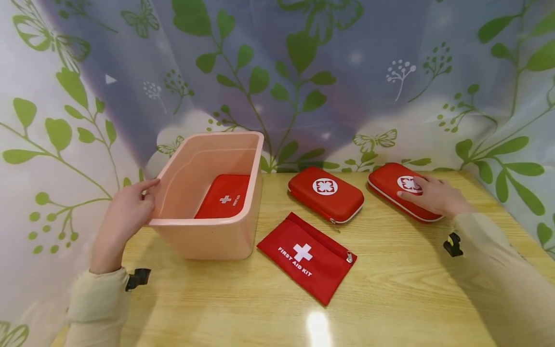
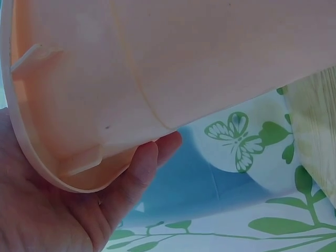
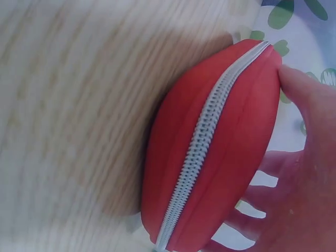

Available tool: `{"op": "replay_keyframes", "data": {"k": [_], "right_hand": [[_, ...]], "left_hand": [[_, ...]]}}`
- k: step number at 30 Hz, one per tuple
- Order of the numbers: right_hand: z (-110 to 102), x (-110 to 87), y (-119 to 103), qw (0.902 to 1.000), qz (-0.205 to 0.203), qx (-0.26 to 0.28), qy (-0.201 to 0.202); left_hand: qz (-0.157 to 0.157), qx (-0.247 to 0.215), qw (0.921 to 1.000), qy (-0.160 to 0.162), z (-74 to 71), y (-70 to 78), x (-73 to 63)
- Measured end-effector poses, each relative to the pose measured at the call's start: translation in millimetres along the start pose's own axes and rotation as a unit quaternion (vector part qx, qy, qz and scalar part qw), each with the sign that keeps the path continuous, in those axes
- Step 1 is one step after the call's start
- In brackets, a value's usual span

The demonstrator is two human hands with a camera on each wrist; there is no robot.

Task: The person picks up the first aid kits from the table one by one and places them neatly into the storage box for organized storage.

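Bin steadied at left, zip case under the right hand

The table [image 1: 412,282] carries everything, with the peach bin [image 1: 212,241] standing upright at the left. The left hand [image 1: 129,212] grips the bin's rim at the near left corner; that light hold seems enough, and pulling down on it could tip the bin. Inside lies a red first-aid pouch [image 1: 222,197], flat against the bottom as far as can be seen.

The task's thing, the outer red case [image 1: 389,180], lies on the table at the far right. The right hand [image 1: 440,195] rests spread over its lid, thumb and fingers apart rather than curled round it. The step appears to be taking hold of this case: a firmer purchase would come from the thumb on one long side and the fingers on the other, since the rounded lid may slip.

The second case [image 1: 326,197] lies between it and the bin, so a low sideways path could knock it. Nearer the person is the flat zip pouch [image 1: 303,260], its small zip pull [image 1: 349,257] by the right corner.
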State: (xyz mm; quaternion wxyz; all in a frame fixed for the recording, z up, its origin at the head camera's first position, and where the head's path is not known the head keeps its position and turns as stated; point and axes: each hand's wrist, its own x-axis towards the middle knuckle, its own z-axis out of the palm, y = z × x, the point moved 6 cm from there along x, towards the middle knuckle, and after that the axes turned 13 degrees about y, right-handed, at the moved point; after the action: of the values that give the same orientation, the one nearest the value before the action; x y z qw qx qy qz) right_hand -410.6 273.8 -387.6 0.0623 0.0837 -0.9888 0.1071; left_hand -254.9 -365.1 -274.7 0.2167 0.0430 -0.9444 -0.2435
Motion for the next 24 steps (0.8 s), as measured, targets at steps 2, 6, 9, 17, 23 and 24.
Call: {"op": "replay_keyframes", "data": {"k": [2, 6, 9, 17, 23, 24], "right_hand": [[-3, 1.2, 0, 1.0000, -0.002, -0.006, 0.001], [-4, 3.1, 0, 0.9997, -0.004, -0.025, -0.007], [-4, 5.5, 0, 0.9994, -0.003, -0.030, -0.017], [3, 10.2, 3, 0.9975, 0.009, 0.041, -0.057], [3, 21.3, 7, 0.9932, -0.003, 0.106, -0.049], [3, 22.6, 8, 0.9924, -0.003, 0.113, -0.048]], "left_hand": [[0.002, 0.002, 1.0000, 0.002, -0.3, 1.2, 0.3], [0.007, 0.006, 0.9999, 0.005, -1.4, 1.8, 1.3], [0.008, 0.006, 0.9999, 0.003, -2.3, 0.8, 1.7], [0.009, 0.004, 0.9999, -0.011, 1.0, 0.5, 2.1], [-0.004, -0.005, 0.9999, -0.013, -0.6, -0.5, 1.3], [-0.007, -0.008, 0.9999, -0.014, -0.7, -0.4, 1.0]]}}
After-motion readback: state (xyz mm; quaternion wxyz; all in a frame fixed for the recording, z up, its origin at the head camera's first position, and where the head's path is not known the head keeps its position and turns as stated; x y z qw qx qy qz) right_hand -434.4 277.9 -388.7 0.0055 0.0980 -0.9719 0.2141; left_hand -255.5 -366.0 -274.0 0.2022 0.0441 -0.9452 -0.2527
